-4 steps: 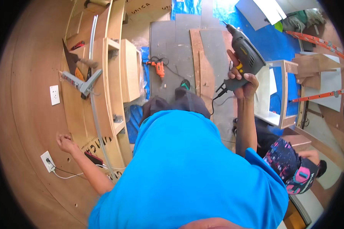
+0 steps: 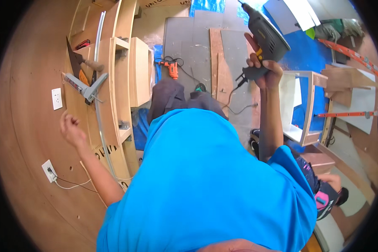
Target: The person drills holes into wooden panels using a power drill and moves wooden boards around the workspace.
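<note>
My right hand [image 2: 273,74] is wrapped round the grip of a dark grey corded power drill [image 2: 269,41], held up at the right. The drill's bit points up and to the left, and its cord hangs from the grip. My left hand [image 2: 72,129] is raised beside the wooden wall at the left, fingers loosely bent and apart, holding nothing. Closest to it are a white wall outlet [image 2: 56,98] and a grey caulking gun [image 2: 85,89] lying on the wooden ledge. By the gun lies a handsaw [image 2: 74,58], near a wooden handle [image 2: 93,64].
An orange drill [image 2: 172,69] lies on the grey floor boards ahead. A long metal strip [image 2: 99,113] runs along the ledge. At right stand a white cabinet frame [image 2: 310,80] and an orange ladder [image 2: 344,114]; a person [image 2: 328,194] crouches nearby. A plug sits in the lower outlet [image 2: 49,171].
My left hand has moved forward along the wall, its fingers now looser. The drill has risen slightly in my right hand, and the whole view has shifted a little.
</note>
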Motion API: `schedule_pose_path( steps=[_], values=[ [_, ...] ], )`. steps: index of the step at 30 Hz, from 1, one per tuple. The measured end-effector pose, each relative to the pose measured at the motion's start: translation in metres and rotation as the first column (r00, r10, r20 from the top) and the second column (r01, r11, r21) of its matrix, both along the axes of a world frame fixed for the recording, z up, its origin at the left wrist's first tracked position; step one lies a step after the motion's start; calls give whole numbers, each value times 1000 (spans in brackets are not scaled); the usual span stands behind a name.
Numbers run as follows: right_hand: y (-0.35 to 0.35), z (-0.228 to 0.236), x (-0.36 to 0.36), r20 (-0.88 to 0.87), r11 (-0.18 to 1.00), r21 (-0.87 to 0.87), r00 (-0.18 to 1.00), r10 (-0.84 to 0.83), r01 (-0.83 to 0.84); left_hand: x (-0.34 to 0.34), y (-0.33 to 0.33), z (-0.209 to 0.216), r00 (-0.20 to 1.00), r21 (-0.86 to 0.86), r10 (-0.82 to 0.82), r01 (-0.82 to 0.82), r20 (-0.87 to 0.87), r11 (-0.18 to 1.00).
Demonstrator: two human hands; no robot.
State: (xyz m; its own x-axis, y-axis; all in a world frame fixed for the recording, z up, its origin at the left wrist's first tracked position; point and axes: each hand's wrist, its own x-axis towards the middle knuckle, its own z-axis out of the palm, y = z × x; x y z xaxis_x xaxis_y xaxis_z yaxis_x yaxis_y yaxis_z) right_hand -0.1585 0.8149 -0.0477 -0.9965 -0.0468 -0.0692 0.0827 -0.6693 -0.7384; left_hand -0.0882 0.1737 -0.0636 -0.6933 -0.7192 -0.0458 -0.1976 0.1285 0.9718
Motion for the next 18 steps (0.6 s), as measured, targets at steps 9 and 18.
schedule_pose_path(
  steps=[9, 18],
  values=[
    [-13, -63, -250, -94, 880, 471, 988, 122, -64, -227, 295, -40, 648, 482, -736, 717, -195, 503],
    [-92, -114, -454, 174, 890, 281, 931, 320, -359, -494, 385, -95, 431, 552, -776, 824, -461, 130]
  ],
)
